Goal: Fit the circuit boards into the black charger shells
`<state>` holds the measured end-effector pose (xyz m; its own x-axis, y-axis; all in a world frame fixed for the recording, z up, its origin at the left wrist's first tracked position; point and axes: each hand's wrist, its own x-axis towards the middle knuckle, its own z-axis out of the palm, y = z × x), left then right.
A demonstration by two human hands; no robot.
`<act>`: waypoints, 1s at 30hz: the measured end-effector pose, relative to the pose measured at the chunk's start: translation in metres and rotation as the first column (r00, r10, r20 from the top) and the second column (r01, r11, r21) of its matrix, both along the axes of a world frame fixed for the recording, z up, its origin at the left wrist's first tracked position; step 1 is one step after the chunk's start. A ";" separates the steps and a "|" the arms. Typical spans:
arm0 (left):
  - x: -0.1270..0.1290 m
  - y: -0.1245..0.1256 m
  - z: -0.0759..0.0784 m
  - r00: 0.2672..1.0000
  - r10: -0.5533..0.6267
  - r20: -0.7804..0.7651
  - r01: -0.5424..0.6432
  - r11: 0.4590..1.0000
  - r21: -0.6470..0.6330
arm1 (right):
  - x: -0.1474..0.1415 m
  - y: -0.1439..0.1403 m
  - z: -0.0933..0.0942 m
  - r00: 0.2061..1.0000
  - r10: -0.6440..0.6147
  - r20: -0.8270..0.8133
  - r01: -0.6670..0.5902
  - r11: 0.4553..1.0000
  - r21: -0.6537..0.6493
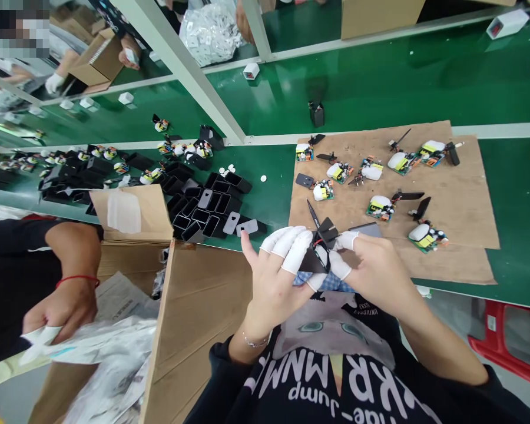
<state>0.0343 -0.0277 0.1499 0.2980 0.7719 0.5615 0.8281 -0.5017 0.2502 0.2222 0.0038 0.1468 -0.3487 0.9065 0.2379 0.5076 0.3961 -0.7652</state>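
In front of my chest, my left hand [282,265] is closed around a black plastic housing [311,261], white finger cots covering its fingertips. My right hand [371,265], also in finger cots, pinches at the right side of the same housing. A dark flat piece [328,229] and thin wires stick out between the hands; the fingers hide much of the join. Just beyond lies a black pen-like tool [313,215]. Several small circuit boards [380,207] with white and yellow parts and black pieces attached rest on the brown cardboard sheet [344,227].
Black open housings [203,209] crowd the green bench to the left. A large open carton [203,318] holds plastic bags, where a co-worker's hand [66,312] grips white film. A slanted metal post [185,65] rises behind. A red stool [506,335] stands at right.
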 end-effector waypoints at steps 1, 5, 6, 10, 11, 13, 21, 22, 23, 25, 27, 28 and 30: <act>0.000 0.000 0.000 1.000 -0.003 -0.005 0.003 1.000 0.004 | -0.001 0.000 -0.001 1.000 -0.008 0.021 0.008 1.000 0.024; -0.002 0.000 -0.003 1.000 -0.017 -0.005 0.017 1.000 0.001 | -0.002 0.003 -0.008 1.000 -0.008 0.006 0.007 0.997 0.076; -0.002 0.000 -0.004 1.000 -0.018 0.006 0.018 1.000 -0.007 | -0.002 0.004 -0.009 1.000 0.002 -0.020 -0.001 0.998 0.066; -0.003 0.000 -0.008 0.997 -0.006 0.078 0.009 0.999 -0.036 | 0.000 0.007 -0.005 0.973 0.065 -0.221 -0.096 0.986 -0.132; -0.003 0.001 -0.009 0.996 -0.016 0.087 0.018 1.000 -0.023 | 0.000 0.008 -0.003 0.967 0.069 -0.246 -0.114 0.978 -0.176; -0.003 0.002 -0.013 0.995 -0.049 0.093 0.047 0.999 0.021 | 0.002 0.008 -0.001 0.967 0.055 -0.250 -0.115 0.966 -0.230; 0.008 0.002 -0.036 0.962 -0.058 0.265 0.041 0.997 0.069 | -0.018 -0.008 -0.025 0.592 -0.152 -0.791 -0.444 0.758 -0.478; 0.009 0.002 -0.038 0.962 -0.055 0.268 0.033 0.996 0.085 | -0.024 -0.012 -0.028 0.559 -0.214 -0.801 -0.467 0.718 -0.517; 0.010 0.002 -0.041 0.963 -0.049 0.264 0.024 0.995 0.097 | -0.030 -0.015 -0.029 0.531 -0.287 -0.797 -0.479 0.674 -0.562; 0.011 0.002 -0.044 0.968 -0.044 0.247 0.018 0.994 0.107 | -0.040 -0.020 -0.030 0.463 -0.445 -0.766 -0.488 0.594 -0.640; 0.010 0.002 -0.048 0.970 -0.053 0.238 0.030 0.995 0.100 | -0.047 -0.022 -0.028 0.404 -0.560 -0.723 -0.473 0.549 -0.689; 0.009 0.002 -0.050 0.969 -0.060 0.241 0.037 0.995 0.097 | -0.050 -0.021 -0.027 0.394 -0.587 -0.707 -0.458 0.542 -0.705; 0.008 0.002 -0.054 0.964 -0.071 0.254 0.046 0.993 0.104 | -0.053 -0.017 -0.027 0.410 -0.590 -0.696 -0.430 0.548 -0.718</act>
<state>0.0418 -0.0258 0.0960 0.1769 0.6958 0.6961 0.7105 -0.5798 0.3989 0.1694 -0.0137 0.1194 -0.3411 0.8435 -0.4148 -0.5777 -0.5362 -0.6154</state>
